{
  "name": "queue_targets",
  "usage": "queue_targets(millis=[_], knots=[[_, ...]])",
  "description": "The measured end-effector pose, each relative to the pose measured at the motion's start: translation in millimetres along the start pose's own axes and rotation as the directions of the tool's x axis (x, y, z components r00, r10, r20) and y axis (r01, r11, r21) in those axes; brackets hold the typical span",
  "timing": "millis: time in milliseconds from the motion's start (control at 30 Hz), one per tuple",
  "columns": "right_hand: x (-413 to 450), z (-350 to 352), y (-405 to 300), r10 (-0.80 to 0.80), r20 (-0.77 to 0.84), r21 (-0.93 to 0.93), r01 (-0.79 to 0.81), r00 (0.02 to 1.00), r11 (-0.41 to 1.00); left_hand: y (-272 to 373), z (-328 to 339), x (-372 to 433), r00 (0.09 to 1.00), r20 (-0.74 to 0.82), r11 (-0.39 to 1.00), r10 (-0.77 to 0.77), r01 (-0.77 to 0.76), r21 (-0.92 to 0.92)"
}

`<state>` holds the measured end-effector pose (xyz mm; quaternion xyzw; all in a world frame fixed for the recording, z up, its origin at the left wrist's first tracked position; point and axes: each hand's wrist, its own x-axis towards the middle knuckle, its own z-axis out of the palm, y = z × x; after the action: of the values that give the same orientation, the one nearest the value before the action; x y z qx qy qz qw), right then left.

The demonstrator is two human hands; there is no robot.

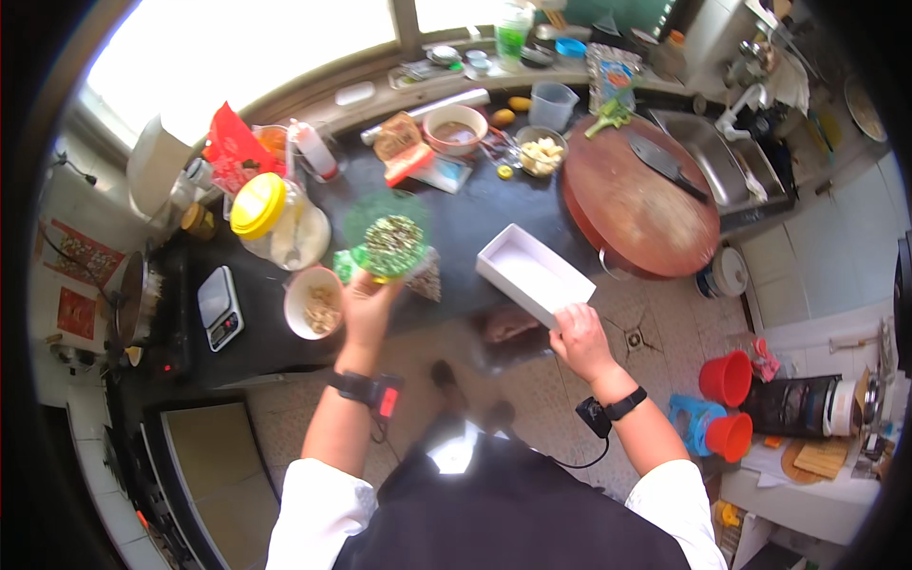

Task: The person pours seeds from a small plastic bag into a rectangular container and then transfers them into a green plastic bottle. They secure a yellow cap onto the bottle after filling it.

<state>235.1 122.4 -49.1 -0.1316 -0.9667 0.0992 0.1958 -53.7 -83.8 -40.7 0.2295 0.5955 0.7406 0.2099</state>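
In my left hand (370, 299) is a round green-rimmed container (394, 246) showing a mottled green and brown filling; its exact kind is unclear. My right hand (583, 338) grips the near end of an open white rectangular box (534, 274) at the counter's front edge. The box looks empty inside. Beside my left hand stands a pink-rimmed bowl (313, 303) with pale brown pieces in it. A plastic bag of small dark and light bits (426, 276) lies partly behind the green container.
A round wooden chopping board (641, 199) bears a black-handled cleaver (666, 165) and green stalks (611, 117). Left are a yellow-lidded jar (303, 228) and a digital scale (221, 306). Toward the window are a bowl of brown liquid (456, 132) and a bowl of pale chunks (541, 153).
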Motion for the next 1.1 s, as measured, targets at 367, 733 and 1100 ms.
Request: queue_targets(millis=[367, 733, 1100], knots=[[156, -6, -82, 0.209, -0.002, 0.409, -0.190, 0.978, 0.893, 22, 8, 6, 0.974, 0.149, 0.938, -0.171, 0.207, -0.277], [205, 14, -100, 0.283, 0.217, 0.494, -0.355, 0.934, 0.794, 12, 0, 25, 0.981, 0.181, 0.991, -0.072, 0.090, -0.095], [215, 23, -75, 0.250, 0.352, 0.653, -0.428, 0.902, 0.625, 24, 6, 43, 0.976, 0.206, 0.954, 0.069, -0.125, 0.273]])
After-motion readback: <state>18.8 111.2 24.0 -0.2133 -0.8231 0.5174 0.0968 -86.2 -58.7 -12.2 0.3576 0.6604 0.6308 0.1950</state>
